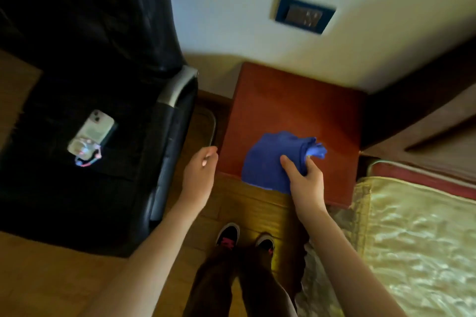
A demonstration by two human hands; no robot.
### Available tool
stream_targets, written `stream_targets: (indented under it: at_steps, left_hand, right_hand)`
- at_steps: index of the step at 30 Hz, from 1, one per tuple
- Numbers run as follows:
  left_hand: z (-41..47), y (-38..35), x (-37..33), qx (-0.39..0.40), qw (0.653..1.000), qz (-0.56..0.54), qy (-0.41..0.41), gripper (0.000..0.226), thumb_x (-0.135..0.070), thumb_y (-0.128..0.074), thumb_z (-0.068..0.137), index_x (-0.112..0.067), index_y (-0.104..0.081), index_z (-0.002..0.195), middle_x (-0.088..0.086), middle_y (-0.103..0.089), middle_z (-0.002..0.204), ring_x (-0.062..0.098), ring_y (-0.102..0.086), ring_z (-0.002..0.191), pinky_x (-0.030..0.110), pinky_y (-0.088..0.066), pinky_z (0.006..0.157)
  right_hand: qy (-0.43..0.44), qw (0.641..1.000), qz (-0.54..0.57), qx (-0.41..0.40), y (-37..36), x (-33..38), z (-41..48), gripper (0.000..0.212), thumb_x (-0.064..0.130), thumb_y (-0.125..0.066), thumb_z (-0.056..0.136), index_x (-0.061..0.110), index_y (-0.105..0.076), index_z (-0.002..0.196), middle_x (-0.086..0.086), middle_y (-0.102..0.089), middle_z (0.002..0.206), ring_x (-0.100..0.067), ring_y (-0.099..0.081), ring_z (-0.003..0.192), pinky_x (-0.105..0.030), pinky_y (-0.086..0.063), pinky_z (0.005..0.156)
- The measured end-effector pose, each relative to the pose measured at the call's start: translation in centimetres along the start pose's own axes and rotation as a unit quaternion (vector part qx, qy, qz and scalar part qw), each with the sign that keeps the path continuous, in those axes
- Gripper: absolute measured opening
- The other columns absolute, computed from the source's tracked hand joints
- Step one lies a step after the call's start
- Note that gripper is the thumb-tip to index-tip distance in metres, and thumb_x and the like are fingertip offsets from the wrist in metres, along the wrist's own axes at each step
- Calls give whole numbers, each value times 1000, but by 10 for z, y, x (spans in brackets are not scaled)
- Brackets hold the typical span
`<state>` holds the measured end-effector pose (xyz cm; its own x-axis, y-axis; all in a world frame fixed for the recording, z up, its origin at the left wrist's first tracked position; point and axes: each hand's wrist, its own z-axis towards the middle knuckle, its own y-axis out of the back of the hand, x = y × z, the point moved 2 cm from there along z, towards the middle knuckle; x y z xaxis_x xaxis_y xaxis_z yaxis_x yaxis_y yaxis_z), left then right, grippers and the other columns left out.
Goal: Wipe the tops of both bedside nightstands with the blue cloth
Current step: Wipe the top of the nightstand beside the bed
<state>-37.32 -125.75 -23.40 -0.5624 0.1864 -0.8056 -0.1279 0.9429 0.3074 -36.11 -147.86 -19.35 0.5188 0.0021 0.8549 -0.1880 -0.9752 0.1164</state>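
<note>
From the head view I look straight down on the nightstand, a red-brown wooden surface set against the wall, with the bed along one side of it and a black chair on the other, a phone lying on the chair's seat. The blue cloth lies bunched on the near half of the nightstand, one corner hanging just past the near edge. My right hand has its grip clamped on the cloth: the thumb lies on top of it and the fingers are tucked into the folds on the bed side, which I judge keeps the cloth gathered into a pad that can be pressed flat and pushed across the wood. My left hand hovers beside the nightstand's chair-side near corner, loosely curled, holding nothing and clear of the cloth, probably kept out of the wiping path. The far half of the nightstand is bare.
</note>
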Motion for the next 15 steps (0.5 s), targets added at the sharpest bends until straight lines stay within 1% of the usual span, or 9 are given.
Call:
stream_targets:
  at_steps: [2, 4, 6, 7, 9, 11, 13, 14, 15]
  left_hand:
    - [-43, 16, -47, -10, 995, 68, -79, 33, -33, -44, 99, -24, -58, 127, -13, -59, 124, 2, -54, 116, 10, -38, 86]
    - [-87, 32, -95, -14, 973, 146, -178, 40, -39, -41, 98, -23, -55, 132, -17, -54, 127, -3, -49, 118, 10, -35, 91]
    - [-127, 47, -135, -22, 944, 208, -256, 42, -40, -40, 98, -22, -53, 134, -17, -52, 129, -3, -45, 122, 14, -34, 97]
    - [-147, 54, -151, -25, 934, 222, -280, 41, -38, -42, 99, -21, -54, 135, -15, -53, 131, 0, -46, 124, 16, -34, 100]
    - [-185, 65, -170, -24, 926, 228, -300, 41, -36, -45, 99, -20, -53, 136, -11, -54, 134, 2, -45, 127, 18, -34, 103]
    - [-218, 73, -173, -12, 926, 229, -301, 42, -37, -45, 99, -22, -52, 137, -12, -52, 135, -1, -42, 127, 15, -31, 103]
    - [-245, 78, -162, 24, 926, 243, -287, 44, -38, -46, 98, -22, -51, 139, -13, -52, 136, -3, -40, 126, 15, -30, 102]
    - [-254, 80, -154, 48, 926, 255, -275, 45, -39, -46, 98, -23, -50, 139, -11, -52, 138, -1, -41, 128, 16, -30, 102]
    - [-263, 81, -142, 72, 924, 271, -258, 45, -40, -47, 97, -23, -49, 140, -9, -52, 139, 2, -43, 129, 17, -30, 103]
  right_hand:
    - [29, 999, -22, -4, 27, 41, -31, 6, 26, -70, 86, 20, -68, 87, 6, -76, 84, -12, -72, 75, -19, -55, 56]
    - [53, 998, -39, -16, 56, 78, -65, 8, 28, -71, 85, 20, -68, 85, 6, -76, 83, -14, -72, 76, -24, -58, 60]
    - [74, 996, -39, -14, 83, 108, -101, 5, 26, -70, 86, 23, -67, 87, 10, -76, 86, -10, -72, 79, -20, -56, 62]
    - [82, 996, -42, -11, 95, 121, -121, 3, 25, -70, 86, 23, -68, 87, 11, -76, 87, -8, -71, 80, -18, -55, 62]
    - [97, 994, -53, -6, 115, 138, -156, 3, 21, -70, 85, 22, -68, 86, 13, -76, 86, -6, -71, 79, -15, -53, 61]
    - [98, 993, -66, -14, 135, 141, -190, 4, 19, -70, 85, 18, -67, 85, 10, -76, 84, -8, -71, 79, -18, -53, 63]
    - [86, 993, -70, -31, 154, 131, -218, 8, 17, -71, 85, 12, -66, 88, -1, -75, 85, -16, -70, 83, -31, -56, 71]
    - [78, 994, -69, -41, 162, 122, -230, 12, 16, -71, 85, 8, -66, 92, -5, -74, 89, -20, -70, 86, -38, -55, 75]
    - [67, 994, -66, -50, 169, 112, -241, 15, 15, -71, 85, 6, -66, 96, -8, -73, 92, -23, -69, 89, -39, -54, 77]
